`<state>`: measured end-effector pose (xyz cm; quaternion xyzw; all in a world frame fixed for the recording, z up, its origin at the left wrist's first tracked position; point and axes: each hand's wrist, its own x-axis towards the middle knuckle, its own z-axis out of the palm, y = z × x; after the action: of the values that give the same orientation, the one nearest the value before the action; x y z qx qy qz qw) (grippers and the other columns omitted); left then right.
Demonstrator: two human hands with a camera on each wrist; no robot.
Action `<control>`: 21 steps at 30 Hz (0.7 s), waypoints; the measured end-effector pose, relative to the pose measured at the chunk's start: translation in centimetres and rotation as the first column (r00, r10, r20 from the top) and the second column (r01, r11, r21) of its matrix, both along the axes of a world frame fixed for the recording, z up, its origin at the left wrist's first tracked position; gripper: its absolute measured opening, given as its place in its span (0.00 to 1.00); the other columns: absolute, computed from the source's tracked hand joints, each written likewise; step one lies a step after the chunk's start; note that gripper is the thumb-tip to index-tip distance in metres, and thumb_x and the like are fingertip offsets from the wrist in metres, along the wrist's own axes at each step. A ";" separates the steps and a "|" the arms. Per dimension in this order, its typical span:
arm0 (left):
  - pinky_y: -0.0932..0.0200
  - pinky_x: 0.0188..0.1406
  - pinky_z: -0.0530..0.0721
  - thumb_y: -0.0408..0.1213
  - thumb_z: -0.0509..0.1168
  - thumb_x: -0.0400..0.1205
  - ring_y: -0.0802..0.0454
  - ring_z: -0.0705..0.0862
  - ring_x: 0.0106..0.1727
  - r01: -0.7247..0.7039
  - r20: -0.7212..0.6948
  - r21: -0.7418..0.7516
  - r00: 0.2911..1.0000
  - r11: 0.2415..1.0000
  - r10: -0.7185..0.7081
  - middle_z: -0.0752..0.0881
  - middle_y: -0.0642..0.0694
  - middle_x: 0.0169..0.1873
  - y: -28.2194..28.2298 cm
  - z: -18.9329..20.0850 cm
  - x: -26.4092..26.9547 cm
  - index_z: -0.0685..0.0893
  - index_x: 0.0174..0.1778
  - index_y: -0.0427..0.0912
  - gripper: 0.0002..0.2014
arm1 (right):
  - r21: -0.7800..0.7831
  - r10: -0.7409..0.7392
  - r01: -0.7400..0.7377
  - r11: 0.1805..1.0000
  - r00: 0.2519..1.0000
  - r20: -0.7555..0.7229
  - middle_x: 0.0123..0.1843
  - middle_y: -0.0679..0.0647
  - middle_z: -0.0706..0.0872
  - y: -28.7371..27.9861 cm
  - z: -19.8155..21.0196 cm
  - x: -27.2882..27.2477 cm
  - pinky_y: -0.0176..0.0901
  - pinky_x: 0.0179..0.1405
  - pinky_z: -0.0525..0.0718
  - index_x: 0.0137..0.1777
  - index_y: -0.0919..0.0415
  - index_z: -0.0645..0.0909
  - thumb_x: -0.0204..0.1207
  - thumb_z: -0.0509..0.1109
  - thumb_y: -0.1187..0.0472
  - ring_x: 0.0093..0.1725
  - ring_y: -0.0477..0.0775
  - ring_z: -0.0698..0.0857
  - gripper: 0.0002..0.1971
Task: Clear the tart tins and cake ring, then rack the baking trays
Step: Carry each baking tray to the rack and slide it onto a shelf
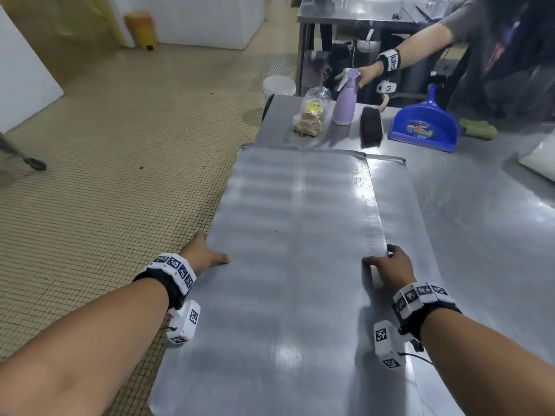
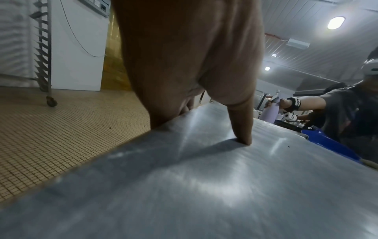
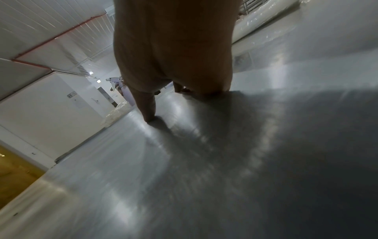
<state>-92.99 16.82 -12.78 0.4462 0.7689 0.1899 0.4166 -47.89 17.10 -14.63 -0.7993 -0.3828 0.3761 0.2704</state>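
Observation:
A large flat steel baking tray (image 1: 288,235) fills the middle of the head view and juts out past the table's left edge over the floor. My left hand (image 1: 211,250) grips its left long edge, thumb (image 2: 241,126) on top and fingers curled underneath. My right hand (image 1: 383,261) grips the right long edge, its thumb (image 3: 146,106) pressed on the tray top (image 3: 184,161). A second tray (image 1: 402,205) lies under it, showing along the right side. No tart tins or cake ring are in view.
At the far end of the steel table (image 1: 486,223), another person's hand holds a purple spray bottle (image 1: 344,100). Beside it are a bagged loaf (image 1: 310,115), dark brush (image 1: 371,126), blue dustpan (image 1: 425,127) and green cloth (image 1: 477,129). A wheeled tray rack (image 2: 41,48) stands left on the tiled floor.

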 end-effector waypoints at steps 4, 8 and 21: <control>0.43 0.58 0.89 0.49 0.89 0.56 0.45 0.89 0.54 -0.005 0.030 0.026 1.000 1.000 0.005 0.89 0.48 0.56 0.4 0.4 2.9 0.76 0.70 0.48 0.46 | 0.047 0.004 -0.004 0.999 1.000 0.003 0.54 0.55 0.90 0.6 1.0 3.3 0.60 0.60 0.87 0.64 0.55 0.83 0.43 0.80 0.42 0.53 0.60 0.89 0.44; 0.42 0.58 0.89 0.62 0.89 0.45 0.42 0.88 0.59 0.000 -0.029 0.026 1.000 1.000 0.001 0.86 0.48 0.63 1.6 -0.2 6.9 0.73 0.74 0.52 0.60 | 0.093 -0.019 0.019 0.996 1.000 0.005 0.57 0.60 0.89 0.4 2.6 6.9 0.61 0.63 0.86 0.68 0.60 0.81 0.60 0.86 0.57 0.56 0.63 0.88 0.35; 0.38 0.69 0.80 0.42 0.84 0.66 0.32 0.79 0.66 0.081 -0.335 0.021 0.940 0.996 -0.070 0.72 0.37 0.70 3.2 -0.4 14.3 0.75 0.70 0.43 0.38 | -0.037 0.255 -0.257 0.966 0.912 0.322 0.56 0.58 0.86 0.5 0.6 13.9 0.59 0.59 0.83 0.67 0.58 0.82 0.67 0.80 0.41 0.56 0.64 0.85 0.32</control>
<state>-78.64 20.06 -13.13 0.5082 0.8073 0.1088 0.2797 -33.98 17.61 -13.99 -0.7924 -0.5243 0.2706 0.1546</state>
